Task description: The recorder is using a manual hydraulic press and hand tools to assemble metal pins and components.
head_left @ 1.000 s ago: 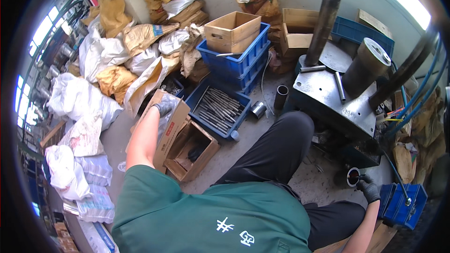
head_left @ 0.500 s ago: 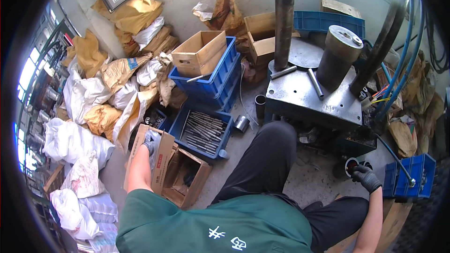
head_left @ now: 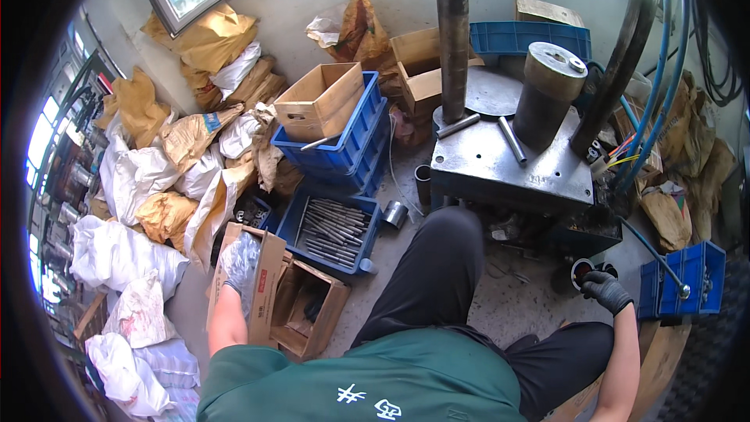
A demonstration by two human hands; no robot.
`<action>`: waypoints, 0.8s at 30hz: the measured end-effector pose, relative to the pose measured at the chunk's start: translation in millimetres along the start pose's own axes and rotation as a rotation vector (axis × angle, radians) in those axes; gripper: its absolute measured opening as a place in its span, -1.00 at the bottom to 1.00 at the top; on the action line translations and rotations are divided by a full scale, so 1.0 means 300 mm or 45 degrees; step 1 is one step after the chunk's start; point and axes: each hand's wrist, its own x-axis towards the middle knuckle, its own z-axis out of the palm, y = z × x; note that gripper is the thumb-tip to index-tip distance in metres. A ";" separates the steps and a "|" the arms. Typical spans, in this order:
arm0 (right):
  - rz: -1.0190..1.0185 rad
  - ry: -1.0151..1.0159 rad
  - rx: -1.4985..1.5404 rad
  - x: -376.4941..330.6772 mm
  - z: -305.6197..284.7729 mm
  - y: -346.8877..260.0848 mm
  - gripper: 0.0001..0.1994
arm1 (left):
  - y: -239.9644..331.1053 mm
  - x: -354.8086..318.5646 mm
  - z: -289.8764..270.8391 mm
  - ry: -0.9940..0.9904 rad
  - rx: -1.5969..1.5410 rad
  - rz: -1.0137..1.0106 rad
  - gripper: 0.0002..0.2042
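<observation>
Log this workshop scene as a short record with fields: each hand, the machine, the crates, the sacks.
Left hand: in the cardboard box, at clear plastic; grip unclear
Right hand: dark-gloved, at the rim of a round container; grip unclear
Machine top: thick cylinder, two loose rods
Low blue bin: many metal rods
Stacked blue crates: wooden box on top
Sacks: white and brown, piled at left

head-worn fisheye, downward, apparently forward-tilted
</observation>
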 end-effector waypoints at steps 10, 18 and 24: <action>-0.066 0.040 0.059 -0.032 0.034 -0.165 -0.72 | -0.045 -0.297 -0.309 -0.165 -0.670 -0.038 -0.27; -0.266 0.042 0.053 0.035 0.031 -0.158 -0.73 | 0.321 -0.342 -0.588 -0.374 -0.227 0.225 -0.37; -0.365 0.118 -0.124 -0.007 0.007 -0.187 -0.67 | 0.875 -0.400 -0.643 -0.382 -0.837 0.342 -0.34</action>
